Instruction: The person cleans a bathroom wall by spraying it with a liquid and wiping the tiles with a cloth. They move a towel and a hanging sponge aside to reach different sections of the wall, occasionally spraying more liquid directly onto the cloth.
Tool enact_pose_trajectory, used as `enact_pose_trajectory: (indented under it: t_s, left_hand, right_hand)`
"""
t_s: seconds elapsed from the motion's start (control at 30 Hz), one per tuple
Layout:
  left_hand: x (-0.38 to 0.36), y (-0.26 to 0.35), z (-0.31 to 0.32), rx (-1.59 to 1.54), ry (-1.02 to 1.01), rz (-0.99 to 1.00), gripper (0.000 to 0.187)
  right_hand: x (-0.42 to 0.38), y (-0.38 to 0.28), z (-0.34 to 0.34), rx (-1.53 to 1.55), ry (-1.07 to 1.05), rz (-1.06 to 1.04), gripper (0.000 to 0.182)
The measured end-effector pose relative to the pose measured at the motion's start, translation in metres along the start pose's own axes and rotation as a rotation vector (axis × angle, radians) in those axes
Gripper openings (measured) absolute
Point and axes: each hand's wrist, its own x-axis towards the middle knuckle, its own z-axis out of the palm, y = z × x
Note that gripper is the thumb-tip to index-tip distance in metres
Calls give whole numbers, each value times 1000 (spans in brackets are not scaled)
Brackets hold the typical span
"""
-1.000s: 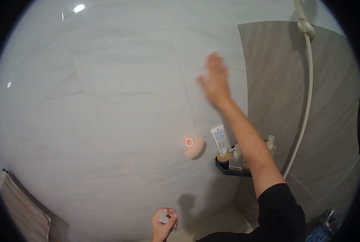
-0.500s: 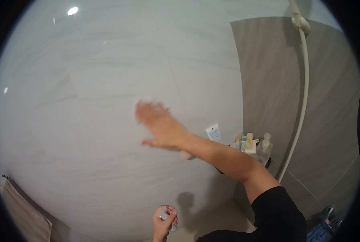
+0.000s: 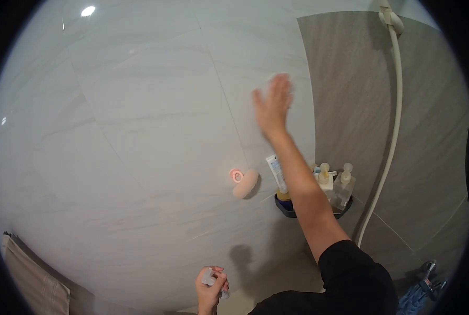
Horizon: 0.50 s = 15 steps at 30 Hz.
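My right hand (image 3: 274,107) lies stretched against the pale marbled wall (image 3: 155,105), fingers extended and thumb apart, slightly blurred by motion. Something pale shows at its fingertips, too smeared to make out. Down at the bottom, my left hand (image 3: 209,289) is closed around a white spray bottle (image 3: 208,277); its head pokes out above the fingers, and most of its body is hidden in the grip. Below my right hand, a pink puffy object with a ring (image 3: 246,184) hangs on the wall, left of the forearm.
A dark corner shelf (image 3: 284,208) holds a white tube (image 3: 276,172) and pump bottles (image 3: 344,186), partly behind my right forearm. A shower hose (image 3: 397,105) runs down the grey wall. A towel (image 3: 32,278) hangs lower left; a metal tap (image 3: 429,270) is lower right.
My right hand has swept right and upward across the wall, uncovering the pink object and part of the shelf. My left hand stays nearly in place, still gripping the spray bottle.
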Motion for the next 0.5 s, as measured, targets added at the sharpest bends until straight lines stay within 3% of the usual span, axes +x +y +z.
enact_pose_trajectory:
  t_s: [0.03, 0.1, 0.13, 0.2, 0.27, 0.33, 0.4, 0.43, 0.5]
  left_hand:
    - [1, -1, -1, -3, -14, 4, 17]
    - [4, -2, 1, 11, 21, 0, 16]
    - [5, -3, 3, 18, 10, -5, 16]
    - [8, -3, 6, 17, 3, 5, 16]
    - [10, -2, 6, 16, -34, 13, 17]
    - [6, -4, 5, 5, -58, 20, 17]
    - [2, -5, 2, -8, -63, 52, 17]
    - [0, -5, 1, -11, -57, 54, 17]
    - [-5, -1, -1, -31, -47, 26, 16]
  right_hand:
    - [-19, -13, 1, -26, -23, -194, 89]
    - [-41, -56, -27, -36, -436, -497, 86]
    - [-42, -53, -28, -44, -431, -487, 86]
    - [-42, -45, -30, -24, -542, -692, 85]
    - [-35, -29, -30, -94, -510, -619, 78]
    - [-33, 6, -13, -99, -123, -143, 76]
    - [-32, 31, -10, -27, -65, 191, 74]
    - [-32, 42, -11, -23, -69, 187, 74]
    - [-31, 52, -13, 190, -10, 447, 76]
